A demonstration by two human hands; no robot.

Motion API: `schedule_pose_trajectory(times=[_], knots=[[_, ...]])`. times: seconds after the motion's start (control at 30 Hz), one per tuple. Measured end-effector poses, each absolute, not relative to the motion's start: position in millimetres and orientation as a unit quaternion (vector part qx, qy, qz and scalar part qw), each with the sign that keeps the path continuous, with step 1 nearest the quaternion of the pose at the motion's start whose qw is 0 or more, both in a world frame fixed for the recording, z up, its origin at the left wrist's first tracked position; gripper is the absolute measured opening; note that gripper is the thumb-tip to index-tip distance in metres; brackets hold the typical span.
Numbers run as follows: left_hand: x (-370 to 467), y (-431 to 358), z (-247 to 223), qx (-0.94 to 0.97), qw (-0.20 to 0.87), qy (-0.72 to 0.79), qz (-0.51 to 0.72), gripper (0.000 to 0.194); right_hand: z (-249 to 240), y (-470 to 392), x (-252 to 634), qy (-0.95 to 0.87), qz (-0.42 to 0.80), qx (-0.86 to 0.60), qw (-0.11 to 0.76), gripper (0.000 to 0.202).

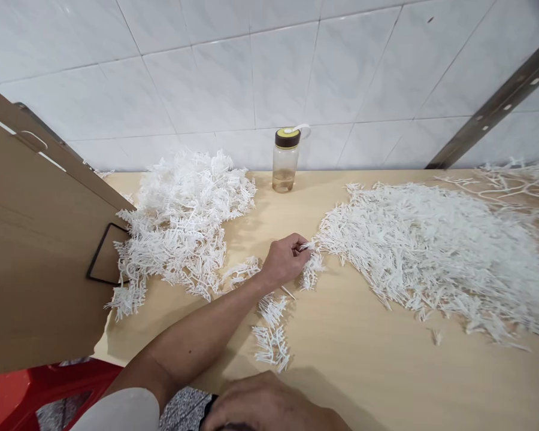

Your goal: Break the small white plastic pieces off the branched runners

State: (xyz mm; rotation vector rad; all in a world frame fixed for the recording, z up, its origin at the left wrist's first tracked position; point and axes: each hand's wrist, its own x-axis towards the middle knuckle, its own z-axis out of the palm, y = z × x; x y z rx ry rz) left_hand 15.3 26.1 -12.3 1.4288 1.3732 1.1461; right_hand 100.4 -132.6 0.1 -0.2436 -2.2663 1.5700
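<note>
Head view: left hand [284, 261], nearly closed, pinches white bristly strands [312, 274].

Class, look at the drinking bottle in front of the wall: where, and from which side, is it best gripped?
Probably around the clear body of the drinking bottle, below its dark lid, coming from the front. It stands upright, narrow and fairly straight-sided; the tiled wall is behind, and a white loop juts from the lid.

likely workshop: table [377, 365] piled with white sprigs [435, 251], tiled wall [282, 78]
</note>
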Motion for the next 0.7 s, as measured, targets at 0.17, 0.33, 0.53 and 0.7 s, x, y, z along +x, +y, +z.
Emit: schedule_pose_trajectory(times=[0.17,0.33,0.53,0.7], knots=[[14,26,-13,0.577,0.400,0.543,0.460,0.010,22,-99,131,-0.737,0.546,-0.272,0.291,0.026],[14,26,-11,0.578,0.397,0.539,0.467,0.010,35,-37,178,-0.756,0.406,-0.403,0.318,0.024],[14,27,-9,0.567,0.426,0.530,0.465,0.013,16,28,191,-0.710,0.301,-0.535,0.346,0.032],[10,30,-5,0.564,0.460,0.525,0.442,0.016,3,54,182,-0.717,0.377,-0.491,0.319,0.037]])
